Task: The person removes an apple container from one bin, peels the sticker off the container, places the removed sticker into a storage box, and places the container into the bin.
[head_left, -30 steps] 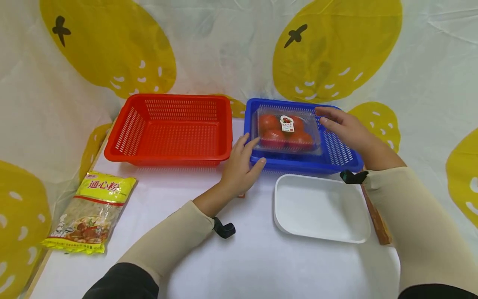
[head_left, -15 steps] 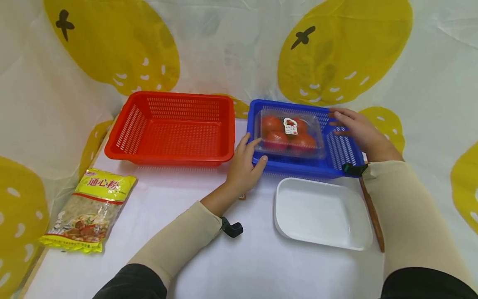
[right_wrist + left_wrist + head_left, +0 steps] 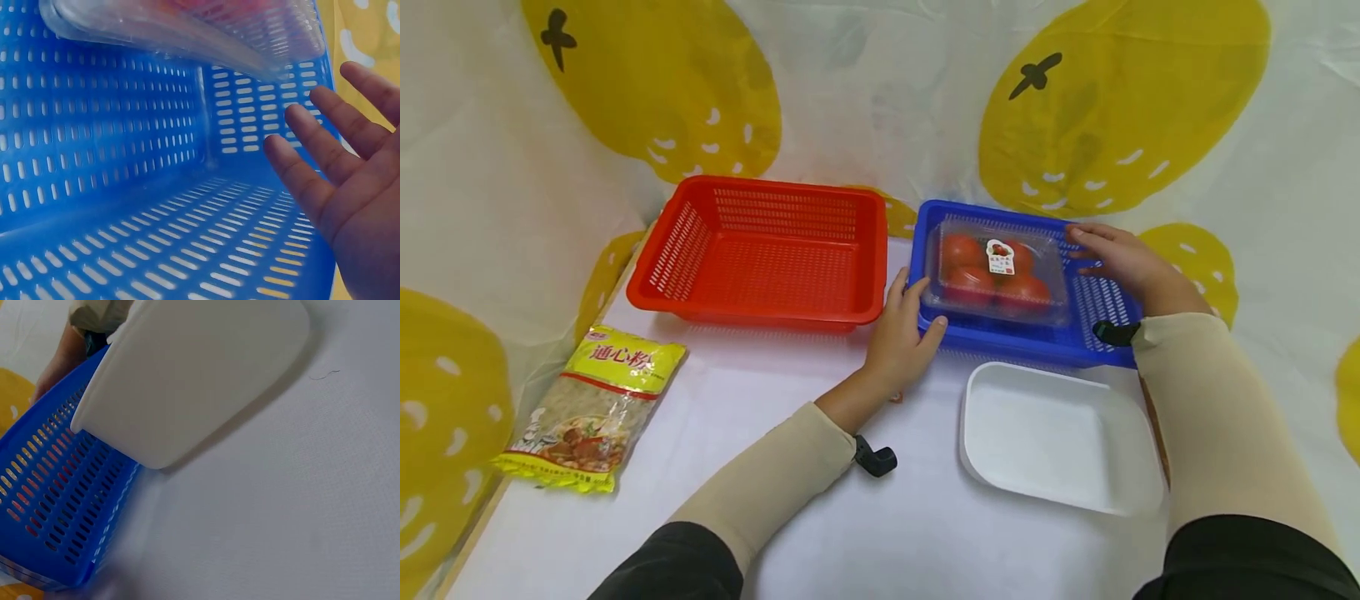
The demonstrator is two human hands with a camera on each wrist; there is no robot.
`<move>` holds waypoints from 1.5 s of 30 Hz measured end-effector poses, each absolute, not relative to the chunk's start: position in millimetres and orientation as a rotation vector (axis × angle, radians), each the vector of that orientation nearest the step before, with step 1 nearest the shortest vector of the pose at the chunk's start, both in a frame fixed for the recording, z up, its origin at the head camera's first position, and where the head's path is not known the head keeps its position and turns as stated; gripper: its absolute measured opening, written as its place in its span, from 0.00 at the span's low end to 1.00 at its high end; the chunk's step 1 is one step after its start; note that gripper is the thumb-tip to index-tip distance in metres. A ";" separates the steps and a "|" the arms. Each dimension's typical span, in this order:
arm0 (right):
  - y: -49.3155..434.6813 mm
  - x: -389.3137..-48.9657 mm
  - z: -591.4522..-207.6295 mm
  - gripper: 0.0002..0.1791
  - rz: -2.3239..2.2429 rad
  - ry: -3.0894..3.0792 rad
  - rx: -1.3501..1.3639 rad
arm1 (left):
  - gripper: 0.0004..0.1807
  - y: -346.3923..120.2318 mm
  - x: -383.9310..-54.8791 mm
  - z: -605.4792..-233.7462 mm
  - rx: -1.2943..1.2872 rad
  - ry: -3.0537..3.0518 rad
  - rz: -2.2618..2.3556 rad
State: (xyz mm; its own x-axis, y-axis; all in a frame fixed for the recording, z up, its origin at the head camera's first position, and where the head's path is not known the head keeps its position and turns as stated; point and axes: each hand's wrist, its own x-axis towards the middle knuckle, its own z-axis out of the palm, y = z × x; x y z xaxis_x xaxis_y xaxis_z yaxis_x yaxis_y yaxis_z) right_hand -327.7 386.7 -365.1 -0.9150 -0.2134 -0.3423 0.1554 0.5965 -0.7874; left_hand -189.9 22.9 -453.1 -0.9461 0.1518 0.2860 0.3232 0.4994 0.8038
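The left hand [image 3: 904, 337] was at the near left corner of the blue basket [image 3: 1015, 348]. Its fingers were mostly straight, with the thumb held apart, and they lay at the basket's edge without curling around it. The right hand [image 3: 1120, 258] was at the far right side of the same basket. It was open too, and in the right wrist view its fingers were long and spread out. I could not tell if they touched the basket

The blue basket sat on the white table [image 3: 820, 533]. It had lots of little holes in its sides and bottom. In its left part was a see-through box [image 3: 1052, 304] with four red tomatoes [image 3: 968, 285] inside and a small white label [image 3: 1002, 263] on top. The right part of the basket bottom showed blue, with more holes

The red basket [image 3: 760, 317] stood to the left of the blue one, with a gap between them. A white tray [image 3: 1060, 442] was in front of the blue basket, close to it. A yellow food bag [image 3: 597, 408] lay on the far left, tilted a bit. Behind it all hung a pale cloth [image 3: 880, 92] with big yellow shapes on it
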 end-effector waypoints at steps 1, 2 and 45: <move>387.8 -328.5 -367.7 0.45 -1.257 2.409 -0.043 | 0.37 24.0 -190.0 -453.8 -0.410 -2.556 -1.445; 389.0 -329.2 -370.5 0.44 -1.252 2.400 -0.038 | 0.37 24.9 -190.0 -454.6 -0.409 -2.552 -1.458; 376.1 -347.0 -399.9 0.35 -1.491 1.917 -0.128 | 0.38 18.8 -191.3 -465.2 -0.467 -2.557 -1.511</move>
State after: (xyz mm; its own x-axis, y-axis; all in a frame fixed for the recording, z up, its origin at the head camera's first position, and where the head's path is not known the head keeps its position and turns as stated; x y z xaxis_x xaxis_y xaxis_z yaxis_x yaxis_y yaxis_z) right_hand -347.0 376.1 -399.9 -0.7538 -0.4723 -0.4569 0.3266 0.3341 -0.8841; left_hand -191.3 18.8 -465.2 -0.9429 0.1956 0.2697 0.3306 0.4491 0.8301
